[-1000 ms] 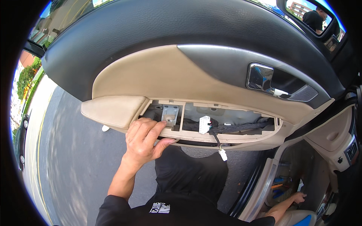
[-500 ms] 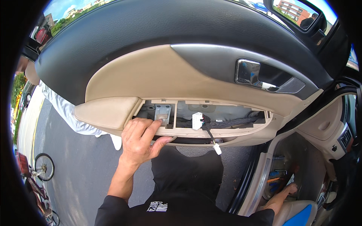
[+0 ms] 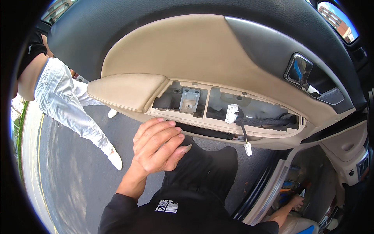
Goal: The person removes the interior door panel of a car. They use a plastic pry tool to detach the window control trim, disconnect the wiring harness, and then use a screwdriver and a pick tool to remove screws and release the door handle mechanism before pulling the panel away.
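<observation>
Just below the near edge of the armrest opening, my left hand [image 3: 159,145] hovers with loosely bent fingers and the thumb apart, holding nothing. The beige car door panel [image 3: 183,46] has an uncovered opening showing a metal bracket [image 3: 190,102]. A white multi-pin connector [image 3: 231,113] sticks up from the opening. From it a smaller white plug [image 3: 248,149] hangs on a dark cable over the panel's edge. Down in the car's footwell at right, my right hand [image 3: 297,202] is closed by a dark, elongated object; what it grips is too small to make out.
The chrome inner door handle [image 3: 300,70] is at upper right. Tools [image 3: 286,190] lie in the footwell beside the beige door sill [image 3: 269,195]. A person in light trousers [image 3: 74,105] stands at left, on the asphalt beyond the padded armrest [image 3: 124,90].
My left hand has come off the panel edge toward me. My right hand has shifted slightly in the footwell, with a dark object now beside it. The view has tilted, showing more of the person at left.
</observation>
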`<action>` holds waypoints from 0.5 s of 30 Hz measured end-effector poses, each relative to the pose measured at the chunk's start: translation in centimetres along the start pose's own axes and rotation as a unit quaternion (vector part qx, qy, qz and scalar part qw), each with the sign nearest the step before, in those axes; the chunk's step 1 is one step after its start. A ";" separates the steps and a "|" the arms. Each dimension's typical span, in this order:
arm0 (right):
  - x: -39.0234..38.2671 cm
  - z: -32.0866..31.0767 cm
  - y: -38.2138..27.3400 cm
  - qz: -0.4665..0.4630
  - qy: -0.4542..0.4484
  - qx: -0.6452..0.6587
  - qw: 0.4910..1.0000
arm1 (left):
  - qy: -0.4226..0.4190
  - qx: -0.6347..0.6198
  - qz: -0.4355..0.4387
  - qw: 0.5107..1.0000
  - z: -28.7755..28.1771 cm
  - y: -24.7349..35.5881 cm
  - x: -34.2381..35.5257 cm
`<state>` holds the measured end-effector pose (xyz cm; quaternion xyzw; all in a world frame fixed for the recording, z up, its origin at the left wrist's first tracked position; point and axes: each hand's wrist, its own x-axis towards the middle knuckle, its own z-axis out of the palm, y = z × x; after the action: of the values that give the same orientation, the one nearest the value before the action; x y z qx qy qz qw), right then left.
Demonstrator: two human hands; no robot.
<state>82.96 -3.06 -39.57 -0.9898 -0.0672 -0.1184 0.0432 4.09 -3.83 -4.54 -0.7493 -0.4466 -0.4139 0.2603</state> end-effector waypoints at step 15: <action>-5.8 0.2 2.4 0.016 0.068 -0.027 0.997 | -0.112 0.033 -0.008 0.993 3.3 -2.0 4.2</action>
<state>77.78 -6.15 -41.33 -0.9811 -0.0452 -0.1868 0.0231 4.69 1.50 -2.69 -0.7787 -0.4920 -0.3143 0.2297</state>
